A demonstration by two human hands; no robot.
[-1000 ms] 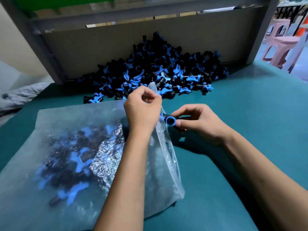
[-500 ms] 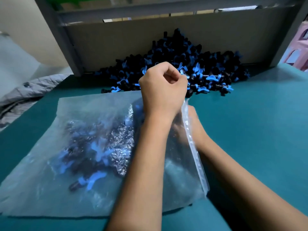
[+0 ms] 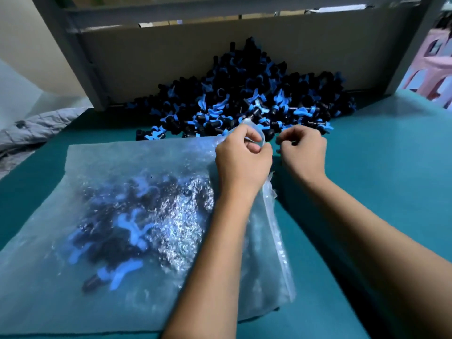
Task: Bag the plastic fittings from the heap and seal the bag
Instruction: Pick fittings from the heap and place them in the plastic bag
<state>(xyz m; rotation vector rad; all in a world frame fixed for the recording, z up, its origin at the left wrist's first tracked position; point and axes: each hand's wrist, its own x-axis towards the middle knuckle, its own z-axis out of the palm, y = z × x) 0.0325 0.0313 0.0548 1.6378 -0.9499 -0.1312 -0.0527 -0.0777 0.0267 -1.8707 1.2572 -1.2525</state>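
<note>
A heap of black-and-blue plastic fittings [image 3: 244, 99] lies at the back of the teal table [image 3: 379, 179], against a board. In front of it a clear zip bag [image 3: 122, 182] lies flat with several fittings [image 3: 132, 231] inside. Its mouth, with the zip strip [image 3: 276, 236], faces right. My left hand [image 3: 242, 162] pinches the far corner of the bag's mouth and holds it a little off the table. My right hand [image 3: 303, 155] is just right of it at the heap's near edge, fingers curled. No fitting shows in it.
A brown backboard [image 3: 171, 57] in a grey metal frame closes off the table behind the heap. Grey cloth [image 3: 36, 126] lies off the table's left side. Pink plastic stools [image 3: 435, 64] stand beyond the right corner.
My right hand carried a fitting into the bag's mouth, then came out without it and moved up to the heap's edge. My left hand kept its pinch on the bag's corner.
</note>
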